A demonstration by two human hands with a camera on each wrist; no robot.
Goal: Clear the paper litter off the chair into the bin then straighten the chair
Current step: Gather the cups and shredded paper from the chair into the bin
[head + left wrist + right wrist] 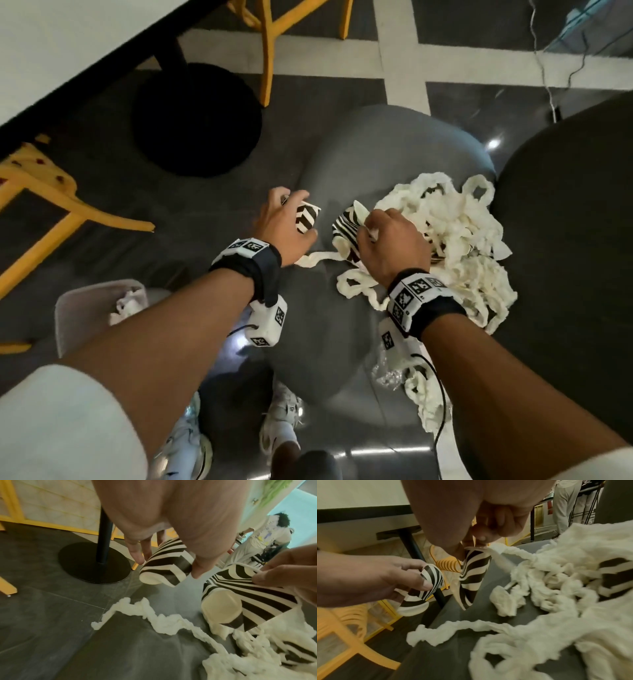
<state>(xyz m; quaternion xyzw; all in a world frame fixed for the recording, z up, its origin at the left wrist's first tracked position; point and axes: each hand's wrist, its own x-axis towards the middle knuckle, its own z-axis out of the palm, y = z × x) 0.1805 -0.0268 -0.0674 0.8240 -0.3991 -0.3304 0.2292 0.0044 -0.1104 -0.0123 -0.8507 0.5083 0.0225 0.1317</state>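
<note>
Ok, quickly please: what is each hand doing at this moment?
Left hand: closed, gripping a striped paper cup.
Right hand: closed, fingers pinching the rim of a second striped cup.

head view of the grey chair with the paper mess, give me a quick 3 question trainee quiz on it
1. True or false: the left hand grips a black-and-white striped paper cup.
2. What does the right hand pinch? A) a yellow chair leg B) the rim of a second striped paper cup C) a black cable
3. Fill in: the pale plastic bin stands on the floor to the person's ____ of the grey upholstered chair.

Key: 1 true; 2 B; 3 left. The tangled white paper strips lie on the seat.
</note>
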